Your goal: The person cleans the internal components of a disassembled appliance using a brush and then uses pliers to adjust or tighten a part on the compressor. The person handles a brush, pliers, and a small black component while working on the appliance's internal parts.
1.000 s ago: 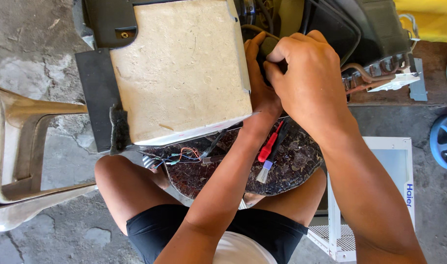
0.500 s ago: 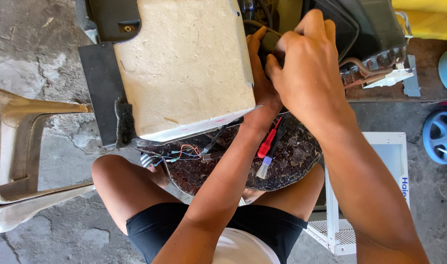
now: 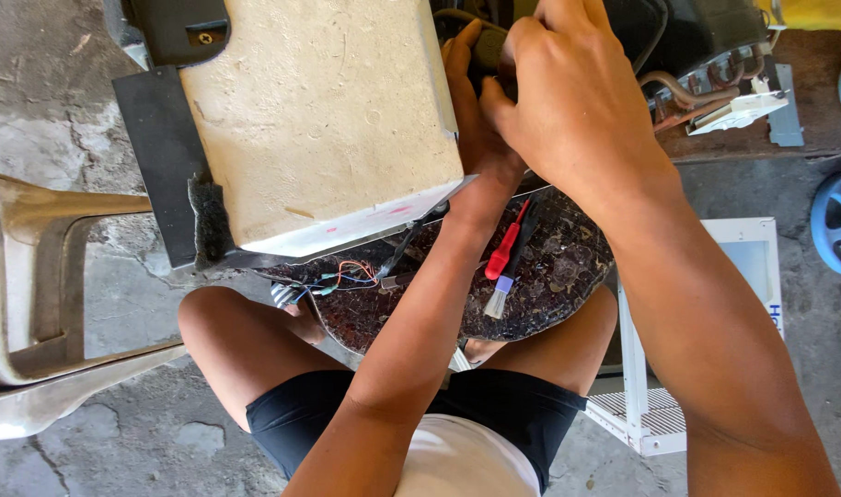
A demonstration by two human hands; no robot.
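Observation:
Both hands meet at the top centre, beside a cream foam block [image 3: 319, 120] that stands on a dark round tabletop [image 3: 549, 276]. My left hand [image 3: 471, 110] reaches up along the block's right edge and its fingers curl around a dark rounded part [image 3: 488, 44]. My right hand [image 3: 577, 101] lies over the left and closes on the same dark part. What the fingers pinch underneath is hidden. Behind the hands sits a black machine body [image 3: 687, 28] with copper tubes [image 3: 678, 92].
A red-handled brush [image 3: 503, 267] lies on the tabletop, with coloured wires [image 3: 342, 276] under the block. A beige plastic chair [image 3: 34, 294] stands left, a white grille panel [image 3: 650, 405] right of my knees, a blue wheel [image 3: 839, 221] far right.
The view has shifted, so block and hands sit higher in the frame. Both hands stay closed on the dark part, the right hand now covering more of it.

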